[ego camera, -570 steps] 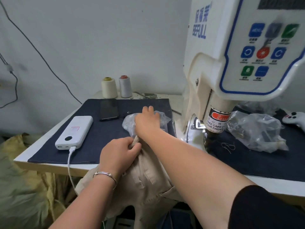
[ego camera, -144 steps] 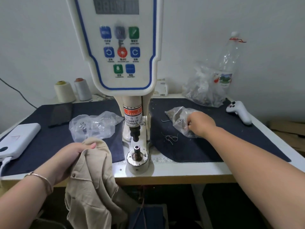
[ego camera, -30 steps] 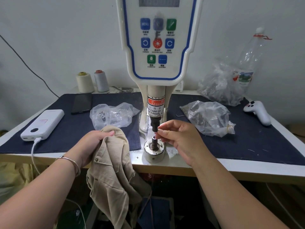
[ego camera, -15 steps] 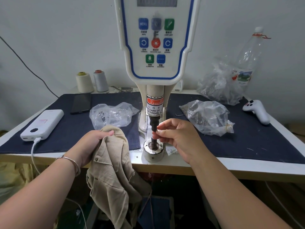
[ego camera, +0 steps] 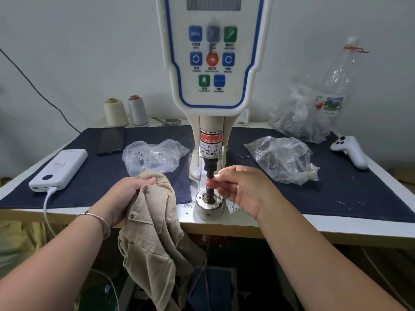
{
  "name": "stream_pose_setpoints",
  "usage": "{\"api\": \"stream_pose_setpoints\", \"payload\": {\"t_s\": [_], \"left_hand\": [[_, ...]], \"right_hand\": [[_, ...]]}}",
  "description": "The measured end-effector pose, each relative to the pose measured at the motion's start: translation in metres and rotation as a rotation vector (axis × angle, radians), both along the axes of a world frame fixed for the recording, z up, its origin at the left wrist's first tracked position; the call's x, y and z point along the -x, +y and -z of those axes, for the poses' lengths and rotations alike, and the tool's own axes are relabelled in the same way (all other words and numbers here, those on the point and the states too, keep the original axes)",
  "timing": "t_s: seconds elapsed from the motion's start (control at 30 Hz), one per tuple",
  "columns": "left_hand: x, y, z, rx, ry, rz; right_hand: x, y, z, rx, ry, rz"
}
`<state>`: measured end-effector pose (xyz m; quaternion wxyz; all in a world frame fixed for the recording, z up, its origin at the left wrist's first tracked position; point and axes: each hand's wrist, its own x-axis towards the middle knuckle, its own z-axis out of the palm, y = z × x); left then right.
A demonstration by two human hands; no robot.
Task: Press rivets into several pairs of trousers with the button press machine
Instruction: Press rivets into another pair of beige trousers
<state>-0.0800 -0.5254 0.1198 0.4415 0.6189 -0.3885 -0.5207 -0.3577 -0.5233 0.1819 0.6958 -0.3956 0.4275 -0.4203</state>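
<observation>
**Soft, even light on the bench, dark beneath it**

Diffuse light falls from above and in front — the wall [ego camera: 89,52] reads pale grey, shadows are faint. The machine's control panel [ego camera: 212,59] is slightly soft, its small labels blurred. Plastic bags [ego camera: 280,158] carry mild glints. Under the table edge [ego camera: 314,230] the picture turns dim and murky. Wide-angle distortion bows the table and stretches both forearms toward the corners.

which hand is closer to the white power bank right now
Left. The left hand grips the beige trousers just right of the power bank; the right hand is farther right, at the press.
</observation>
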Motion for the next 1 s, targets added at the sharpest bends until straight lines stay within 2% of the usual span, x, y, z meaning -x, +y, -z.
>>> {"api": "stream_pose_setpoints", "payload": {"t_s": [0.5, 0.7, 0.83, 1.0], "left_hand": [[0.0002, 0.0006, -0.0009, 0.0, -0.001, 0.005], [0.0022, 0.0014, -0.0019, 0.0, 0.001, -0.004], [0.0025, 0.0015, -0.0032, -0.005, 0.004, -0.013], [0.0035, 0.0026, -0.0046, -0.009, -0.001, 0.003]], "right_hand": [[-0.0039, 0.0031, -0.0023, -0.084, -0.075, 0.051], [-0.0068, 0.0047, -0.0046, -0.055, -0.042, 0.083], [-0.0062, 0.0071, -0.0053, 0.001, 0.058, 0.119], [-0.0062, 0.0081, -0.0033, 0.001, 0.008, 0.11]]}}
